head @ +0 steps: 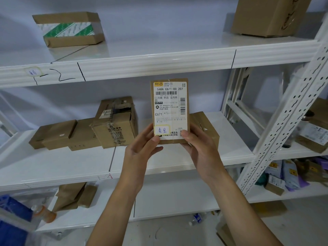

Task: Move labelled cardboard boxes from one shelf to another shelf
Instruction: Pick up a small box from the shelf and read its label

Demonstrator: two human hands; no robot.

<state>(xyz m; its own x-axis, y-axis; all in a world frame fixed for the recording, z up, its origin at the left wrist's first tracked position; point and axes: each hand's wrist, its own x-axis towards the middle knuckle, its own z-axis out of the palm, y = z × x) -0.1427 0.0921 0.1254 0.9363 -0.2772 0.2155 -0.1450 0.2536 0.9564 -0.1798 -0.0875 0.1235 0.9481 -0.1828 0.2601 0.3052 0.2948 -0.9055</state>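
— Cardboard box [170, 110], where is it?
— Upright between both hands, long axis vertical, label facing us, before the middle shelf [177, 157].
— Grip?
— Left hand [140, 153] and right hand [200, 150] pinch its lower corners; back fingers hidden, probably supporting.

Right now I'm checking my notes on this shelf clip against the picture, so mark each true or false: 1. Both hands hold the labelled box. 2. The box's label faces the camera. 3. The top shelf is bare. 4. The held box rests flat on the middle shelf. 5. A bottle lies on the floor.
1. True: left hand and right hand grip the labelled box at its lower end.
2. True.
3. False: the top shelf carries a green-taped box and a big box.
4. False: it is held upright, in front of the middle shelf.
5. True: bottle.
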